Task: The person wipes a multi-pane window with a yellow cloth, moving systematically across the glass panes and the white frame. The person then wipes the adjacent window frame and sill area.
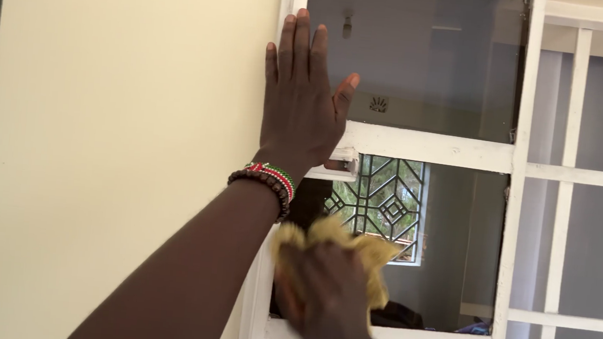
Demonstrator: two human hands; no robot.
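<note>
Left hand: the left hand (pixel 303 97) lies flat, fingers spread and straight, pressed against the white-painted wooden window frame (pixel 427 145) at its left upright; it grips nothing. A beaded bracelet of red, green, white and dark beads (pixel 265 181) circles the wrist.
Right hand: the right hand (pixel 323 295), blurred, is closed around a crumpled yellow cloth (pixel 366 259).
Cloth position: the yellow cloth is pressed to the lower glass pane (pixel 448 233), low on its left side, just above the bottom crossbar.
Surroundings: a cream painted wall (pixel 122 139) stands left of the frame; the upper glass pane (pixel 428 57) reflects a room, and the lower one shows a barred window with a diamond pattern (pixel 382 202).
Risk: hard pressure on the glass could, I judge, crack or loosen it in the thin frame. The bracing palm may leave prints where it overlaps the upper pane. The loose cloth could slip from the grip.
</note>
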